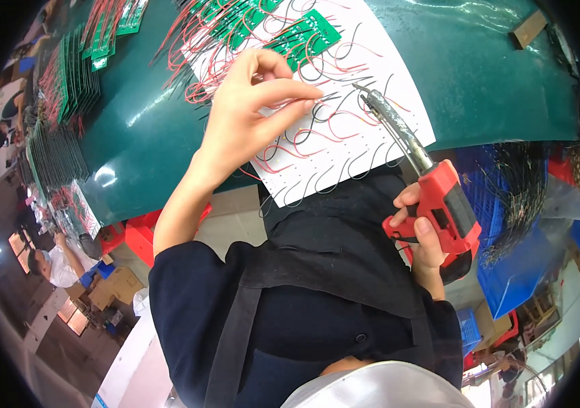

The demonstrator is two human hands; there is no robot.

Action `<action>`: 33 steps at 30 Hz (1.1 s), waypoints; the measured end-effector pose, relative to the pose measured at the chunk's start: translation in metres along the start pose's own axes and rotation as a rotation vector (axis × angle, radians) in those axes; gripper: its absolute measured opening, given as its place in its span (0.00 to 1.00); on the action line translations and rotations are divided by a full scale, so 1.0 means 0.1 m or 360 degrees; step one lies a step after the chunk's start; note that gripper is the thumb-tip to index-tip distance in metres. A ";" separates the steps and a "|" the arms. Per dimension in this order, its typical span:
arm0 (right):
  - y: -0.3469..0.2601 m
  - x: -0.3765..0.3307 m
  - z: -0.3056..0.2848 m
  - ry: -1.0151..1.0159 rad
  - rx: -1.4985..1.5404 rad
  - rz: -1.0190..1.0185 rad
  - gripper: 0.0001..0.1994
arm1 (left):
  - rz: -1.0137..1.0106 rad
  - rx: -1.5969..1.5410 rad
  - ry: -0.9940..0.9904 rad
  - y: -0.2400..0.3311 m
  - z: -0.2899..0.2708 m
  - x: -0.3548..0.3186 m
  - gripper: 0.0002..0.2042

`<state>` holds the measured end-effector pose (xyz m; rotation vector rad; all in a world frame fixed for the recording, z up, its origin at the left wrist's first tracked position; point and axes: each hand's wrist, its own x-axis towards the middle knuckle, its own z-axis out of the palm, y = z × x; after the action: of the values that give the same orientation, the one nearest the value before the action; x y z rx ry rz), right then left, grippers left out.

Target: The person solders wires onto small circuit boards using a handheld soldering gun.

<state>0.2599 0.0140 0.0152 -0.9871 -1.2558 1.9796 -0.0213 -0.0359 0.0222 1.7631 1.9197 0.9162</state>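
Two hands over green table point(494, 81) — left point(245, 109) pinching wire point(327, 97), right point(422, 228) gripping soldering gun point(439, 197).

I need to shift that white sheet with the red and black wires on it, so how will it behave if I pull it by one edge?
The white sheet looks thin, so probably floppy and light. The loose wires would likely slide or tangle. The left hand pressing on it may hold it back.

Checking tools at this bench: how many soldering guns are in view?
1: the red soldering gun in the right hand, tip near the left hand; others may be hidden.
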 end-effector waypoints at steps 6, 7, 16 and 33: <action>0.05 -0.02 0.00 -0.0081 0.0026 0.0117 0.36 | -0.0047 0.0016 0.0180 -0.08 0.26 0.10 0.05; 0.07 -0.03 -0.02 -0.0161 0.0085 0.0159 0.37 | -0.0026 0.0059 0.0173 -0.11 0.27 0.10 0.04; 0.15 0.00 0.00 -0.0141 -0.0110 0.0176 0.34 | 0.0048 0.0130 0.0228 -0.17 0.37 0.10 0.04; 0.17 -0.01 0.08 -0.0055 -0.0179 0.0101 0.33 | 0.0022 0.0147 0.0230 -0.21 0.36 0.10 0.04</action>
<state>0.2523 0.0036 0.0022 -1.0628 -1.3836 2.0004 -0.0144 -0.0185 -0.0162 1.8081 2.0730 0.9997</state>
